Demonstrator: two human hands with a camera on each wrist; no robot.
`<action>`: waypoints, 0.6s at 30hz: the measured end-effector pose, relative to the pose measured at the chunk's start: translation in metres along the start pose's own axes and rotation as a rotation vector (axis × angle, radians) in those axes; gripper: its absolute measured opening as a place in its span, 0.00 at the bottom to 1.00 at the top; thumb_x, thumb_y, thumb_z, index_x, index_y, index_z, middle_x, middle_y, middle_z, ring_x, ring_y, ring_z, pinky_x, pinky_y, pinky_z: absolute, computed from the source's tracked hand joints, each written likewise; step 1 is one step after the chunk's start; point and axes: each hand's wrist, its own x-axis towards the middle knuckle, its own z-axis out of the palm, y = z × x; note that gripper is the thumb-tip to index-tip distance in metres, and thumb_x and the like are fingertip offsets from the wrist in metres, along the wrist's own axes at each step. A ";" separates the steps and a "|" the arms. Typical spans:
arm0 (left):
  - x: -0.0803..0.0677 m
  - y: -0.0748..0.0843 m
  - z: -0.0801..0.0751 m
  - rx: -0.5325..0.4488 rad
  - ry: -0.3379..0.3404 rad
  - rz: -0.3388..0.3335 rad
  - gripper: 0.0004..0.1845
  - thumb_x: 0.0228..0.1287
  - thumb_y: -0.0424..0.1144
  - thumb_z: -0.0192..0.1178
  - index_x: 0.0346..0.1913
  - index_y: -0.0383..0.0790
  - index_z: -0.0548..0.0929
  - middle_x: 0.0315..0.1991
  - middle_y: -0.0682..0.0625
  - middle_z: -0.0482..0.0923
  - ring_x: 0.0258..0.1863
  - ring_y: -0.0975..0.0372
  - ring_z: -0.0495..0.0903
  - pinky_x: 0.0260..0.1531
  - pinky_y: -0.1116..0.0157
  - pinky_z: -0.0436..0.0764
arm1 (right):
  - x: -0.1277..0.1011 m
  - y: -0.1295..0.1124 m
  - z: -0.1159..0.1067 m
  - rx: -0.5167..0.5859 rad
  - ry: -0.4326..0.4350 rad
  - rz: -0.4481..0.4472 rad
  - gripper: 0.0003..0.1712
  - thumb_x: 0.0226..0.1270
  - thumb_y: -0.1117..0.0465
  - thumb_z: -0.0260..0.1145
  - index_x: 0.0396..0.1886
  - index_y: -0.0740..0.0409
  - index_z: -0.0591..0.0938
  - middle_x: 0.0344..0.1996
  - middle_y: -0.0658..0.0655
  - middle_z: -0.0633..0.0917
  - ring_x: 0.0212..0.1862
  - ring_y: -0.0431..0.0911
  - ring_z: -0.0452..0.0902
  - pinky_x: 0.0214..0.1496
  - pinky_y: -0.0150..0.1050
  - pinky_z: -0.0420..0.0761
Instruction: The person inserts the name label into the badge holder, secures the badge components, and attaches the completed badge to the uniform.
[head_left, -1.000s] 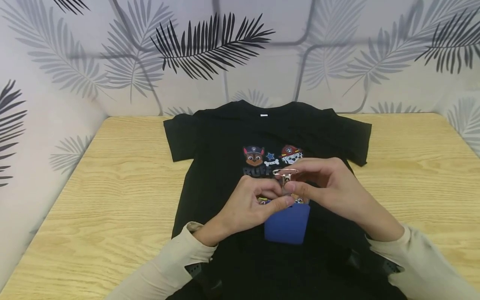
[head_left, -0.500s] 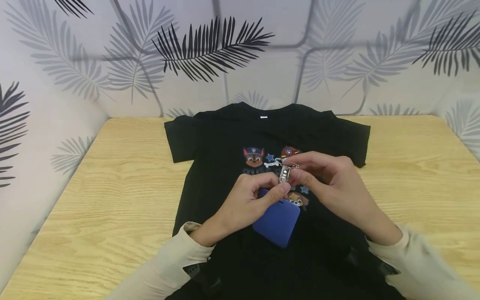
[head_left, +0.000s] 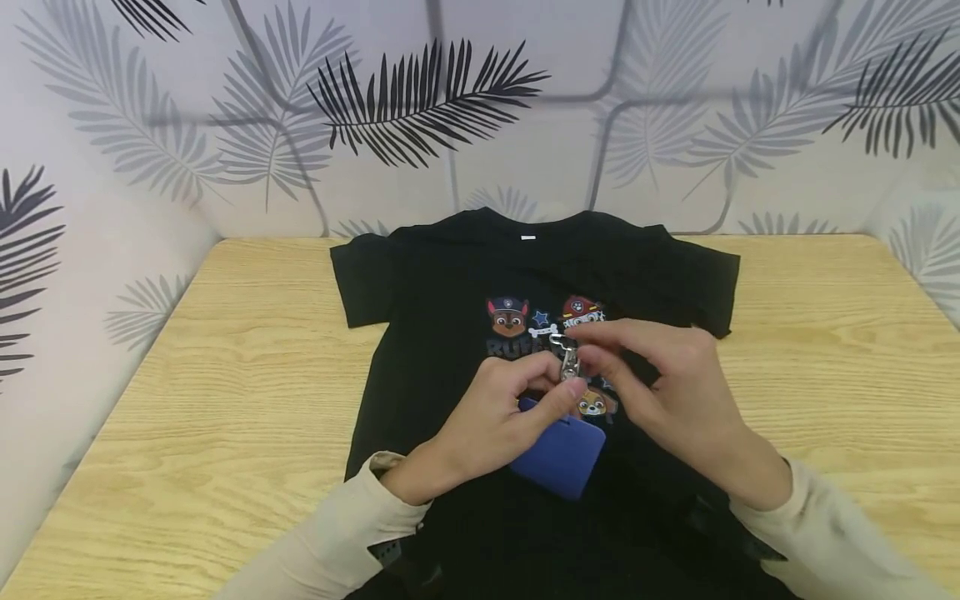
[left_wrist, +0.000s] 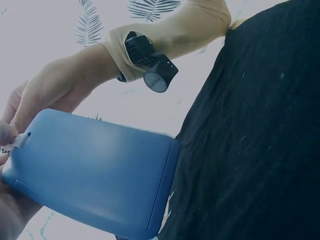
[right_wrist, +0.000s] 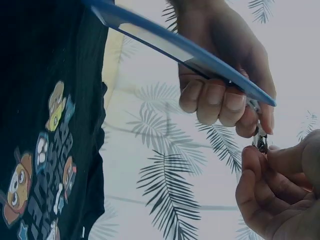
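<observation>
A blue badge holder (head_left: 562, 457) hangs tilted over the black T-shirt (head_left: 427, 367), on a short strap with a silver metal clip (head_left: 570, 362). My left hand (head_left: 491, 421) pinches the clip's lower end between thumb and forefinger. From the other side my right hand (head_left: 675, 387) pinches the clip near its top with thumb and fingertips. In the right wrist view the metal clip (right_wrist: 260, 140) sits between both hands' fingertips, partly covered by them. The left wrist view shows the flat blue face of the badge holder (left_wrist: 95, 170) and its translucent strap (left_wrist: 20, 140).
The T-shirt lies spread on a light wooden table (head_left: 225, 367), with cartoon dogs and lettering printed on its chest. Behind the table stands a pale wall (head_left: 480, 125) with a leaf pattern. Wrist cameras (left_wrist: 157, 72) are strapped at the sleeves.
The metal clip has turned in my fingers, from its wide pin facing up to a side-on position. The badge holder has swung from nearly straight to tilted.
</observation>
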 end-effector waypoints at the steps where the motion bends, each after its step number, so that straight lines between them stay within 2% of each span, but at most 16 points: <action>1: 0.000 0.000 0.000 0.010 -0.006 0.007 0.09 0.69 0.30 0.55 0.28 0.37 0.76 0.26 0.48 0.85 0.25 0.74 0.78 0.21 0.72 0.72 | 0.000 0.000 0.000 0.002 0.006 -0.002 0.14 0.53 0.78 0.69 0.40 0.65 0.86 0.30 0.56 0.88 0.30 0.42 0.84 0.38 0.22 0.79; 5: -0.001 0.000 0.002 0.046 0.005 0.046 0.10 0.68 0.30 0.55 0.27 0.38 0.76 0.25 0.49 0.84 0.24 0.74 0.76 0.21 0.74 0.73 | -0.001 -0.001 0.002 0.022 0.032 0.028 0.17 0.47 0.84 0.69 0.37 0.66 0.87 0.28 0.56 0.88 0.29 0.40 0.84 0.35 0.21 0.78; 10: -0.001 0.000 0.003 0.078 0.035 0.095 0.11 0.67 0.29 0.56 0.25 0.39 0.75 0.23 0.50 0.82 0.23 0.74 0.75 0.20 0.75 0.72 | -0.003 -0.002 0.004 0.028 0.061 0.058 0.17 0.47 0.85 0.67 0.35 0.66 0.87 0.26 0.56 0.87 0.28 0.39 0.83 0.34 0.22 0.78; 18: -0.002 -0.001 0.007 0.045 0.037 0.064 0.11 0.68 0.29 0.56 0.26 0.39 0.76 0.24 0.49 0.83 0.23 0.75 0.76 0.17 0.74 0.71 | -0.005 -0.001 0.008 0.044 0.106 0.069 0.17 0.48 0.86 0.65 0.32 0.66 0.87 0.26 0.57 0.87 0.25 0.39 0.80 0.24 0.23 0.72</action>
